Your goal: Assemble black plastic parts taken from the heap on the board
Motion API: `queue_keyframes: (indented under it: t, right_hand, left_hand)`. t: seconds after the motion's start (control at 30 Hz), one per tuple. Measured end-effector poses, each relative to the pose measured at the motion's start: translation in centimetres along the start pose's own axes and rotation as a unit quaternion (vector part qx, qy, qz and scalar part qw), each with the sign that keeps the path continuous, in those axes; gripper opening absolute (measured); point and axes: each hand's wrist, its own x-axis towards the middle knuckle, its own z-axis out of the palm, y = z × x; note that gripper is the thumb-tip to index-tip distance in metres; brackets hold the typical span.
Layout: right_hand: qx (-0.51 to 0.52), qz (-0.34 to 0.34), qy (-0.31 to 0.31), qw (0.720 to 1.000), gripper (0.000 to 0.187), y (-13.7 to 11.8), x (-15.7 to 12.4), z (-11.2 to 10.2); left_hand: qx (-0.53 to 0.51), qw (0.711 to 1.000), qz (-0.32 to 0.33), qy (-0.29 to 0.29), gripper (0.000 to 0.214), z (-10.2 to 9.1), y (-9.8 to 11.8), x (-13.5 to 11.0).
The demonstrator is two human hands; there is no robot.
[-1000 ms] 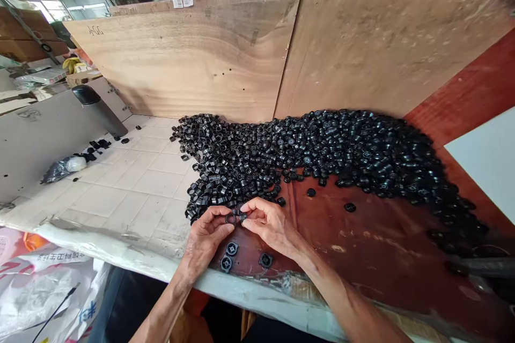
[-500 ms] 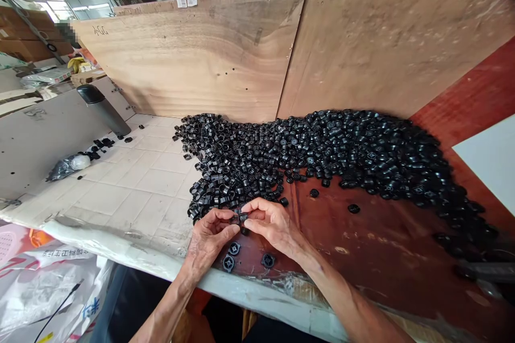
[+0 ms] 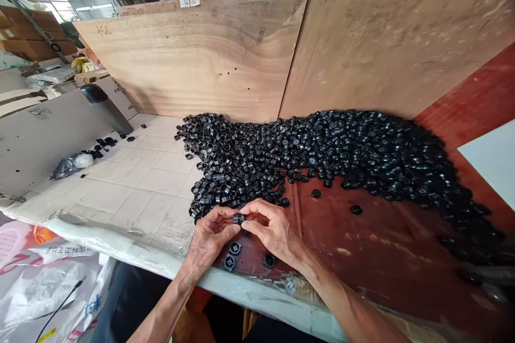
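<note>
Between my two hands is a small ribbed black plastic part [image 3: 238, 218], held just in front of the pile's near edge. My left hand [image 3: 211, 230] pinches its left side with thumb and fingers. From the right, my right hand [image 3: 271, 228] grips the other side; the fingertips partly cover the part. Another small dark piece [image 3: 245, 232] shows beneath my right thumb. Below the hands, two round black caps [image 3: 229, 262] with cross-shaped centres lie on the brown board, and a similar cap [image 3: 269, 261] lies under my right wrist.
A long heap of black plastic rings and caps [image 3: 322, 144] spreads against the wooden back panel [image 3: 201, 59]. Stray caps [image 3: 356, 209] lie on the brown surface. At the left stand a dark flask [image 3: 107, 110] and a bagged bundle [image 3: 68, 165]. The wrapped table edge [image 3: 161, 257] runs in front.
The two pieces between my hands now sit together as one ribbed part, where a small gap showed before. My hands stay in nearly the same place; the view has shifted slightly.
</note>
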Motion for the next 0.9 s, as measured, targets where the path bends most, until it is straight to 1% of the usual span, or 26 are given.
queue_keyframes:
  t: [0.07, 0.23, 0.33, 0.43, 0.53, 0.57, 0.67, 0.7, 0.73, 0.8, 0.9]
  right_hand:
    - [-0.008, -0.015, 0.0, 1.0, 0.01, 0.2, -0.1, 0.1]
    - [-0.06, -0.046, -0.008, 0.997, 0.024, 1.0, -0.2, 0.3]
    - [-0.094, -0.066, -0.019, 0.993, 0.016, 1.0, -0.3, 0.2]
    - [-0.103, -0.081, -0.036, 0.991, 0.011, 0.7, -0.3, 0.0]
    - [-0.123, -0.074, -0.054, 0.988, 0.009, 0.9, -0.3, -0.1]
    - [-0.14, -0.069, -0.056, 0.986, 0.013, 1.0, -0.4, -0.1]
    - [-0.208, -0.06, -0.057, 0.975, 0.038, 1.4, -0.5, 0.0]
    - [-0.222, -0.057, -0.05, 0.972, 0.041, 1.4, -0.5, 0.1]
    - [-0.223, -0.054, -0.041, 0.972, 0.039, 1.3, -0.5, 0.1]
    - [-0.193, -0.059, -0.028, 0.979, 0.027, 0.9, -0.5, 0.1]
    - [-0.149, -0.083, -0.036, 0.985, 0.022, 0.3, -0.5, -0.1]
  left_hand:
    - [0.002, 1.0, 0.011, 0.006, 0.031, 0.0, -0.2, 0.1]
    - [0.009, 0.999, 0.031, 0.013, 0.027, 0.0, -0.9, 0.2]
    - [0.033, 0.998, 0.043, 0.007, 0.025, -0.1, -1.1, 0.1]
    - [0.038, 0.998, 0.054, 0.013, 0.026, -0.1, -1.1, 0.0]
    - [0.041, 0.997, 0.059, 0.018, 0.025, -0.1, -1.2, 0.0]
    - [0.047, 0.997, 0.06, 0.014, 0.025, -0.1, -1.2, 0.0]
    - [0.061, 0.996, 0.058, 0.005, 0.026, -0.1, -1.2, 0.0]
    - [0.059, 0.997, 0.056, 0.006, 0.027, -0.1, -1.3, 0.0]
    - [0.053, 0.997, 0.054, 0.008, 0.028, 0.0, -1.3, 0.0]
    - [0.034, 0.998, 0.051, 0.022, 0.029, 0.0, -1.2, 0.1]
    - [0.016, 0.998, 0.046, 0.037, 0.029, 0.1, -0.9, 0.0]
